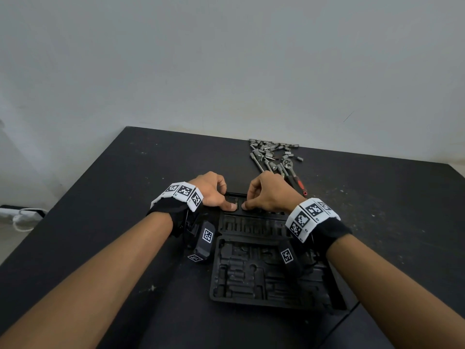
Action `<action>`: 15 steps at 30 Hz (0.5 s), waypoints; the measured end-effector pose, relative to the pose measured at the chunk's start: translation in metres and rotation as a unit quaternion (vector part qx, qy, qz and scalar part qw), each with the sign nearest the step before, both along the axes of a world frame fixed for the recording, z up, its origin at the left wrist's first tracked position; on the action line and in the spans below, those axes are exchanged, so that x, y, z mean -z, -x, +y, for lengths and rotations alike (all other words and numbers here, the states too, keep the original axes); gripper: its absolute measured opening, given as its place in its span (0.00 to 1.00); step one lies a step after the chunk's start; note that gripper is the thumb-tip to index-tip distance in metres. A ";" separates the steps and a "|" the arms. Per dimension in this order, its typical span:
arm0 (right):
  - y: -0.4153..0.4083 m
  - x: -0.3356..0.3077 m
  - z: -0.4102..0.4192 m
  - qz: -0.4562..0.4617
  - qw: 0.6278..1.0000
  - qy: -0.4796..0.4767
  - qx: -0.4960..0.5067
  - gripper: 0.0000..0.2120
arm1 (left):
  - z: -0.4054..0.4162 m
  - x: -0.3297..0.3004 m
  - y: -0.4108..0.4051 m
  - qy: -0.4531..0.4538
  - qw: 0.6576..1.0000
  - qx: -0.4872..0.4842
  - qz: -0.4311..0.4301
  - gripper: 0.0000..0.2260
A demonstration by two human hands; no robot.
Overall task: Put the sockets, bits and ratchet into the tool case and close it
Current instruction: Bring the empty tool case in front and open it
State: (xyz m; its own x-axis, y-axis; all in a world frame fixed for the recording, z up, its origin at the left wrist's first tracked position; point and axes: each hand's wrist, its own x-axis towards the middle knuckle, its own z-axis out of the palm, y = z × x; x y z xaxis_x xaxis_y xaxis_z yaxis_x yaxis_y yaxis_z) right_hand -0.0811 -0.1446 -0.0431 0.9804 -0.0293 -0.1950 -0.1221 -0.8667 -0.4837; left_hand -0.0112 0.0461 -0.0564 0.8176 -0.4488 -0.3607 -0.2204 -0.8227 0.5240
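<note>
The black tool case [251, 275] lies open on the dark table [125, 197], its moulded slots holding nothing. The lid half [251, 226] lies flat on the far side. My left hand [214, 191] and my right hand [269, 195] both grip the lid's far edge, fingers curled over it and thumbs pressing side by side on its inner face. A pile of silver sockets and bits [271, 148] lies at the far right of the table. The ratchet [288, 163] lies among them, its red-marked handle pointing toward my right hand.
A grey wall rises right behind the table's far edge. A white power strip with a cable [22, 212] lies on the floor to the left. Marker bands and black straps wrap both wrists.
</note>
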 end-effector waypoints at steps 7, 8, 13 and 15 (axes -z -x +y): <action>0.006 -0.009 -0.019 0.047 0.996 -0.030 -0.076 0.02 | 0.013 -0.001 0.005 0.057 0.996 0.018 0.066 0.25; 0.007 -0.012 -0.024 0.049 0.995 -0.037 -0.082 0.02 | 0.014 -0.002 0.005 0.067 0.994 0.024 0.078 0.24; -0.003 -0.036 -0.052 -0.050 0.993 -0.111 0.006 0.02 | 0.009 -0.009 -0.004 0.075 0.989 0.049 0.114 0.14; -0.014 -0.046 -0.067 -0.079 0.992 -0.083 0.044 0.04 | 0.004 -0.014 -0.013 0.037 0.995 0.049 0.084 0.08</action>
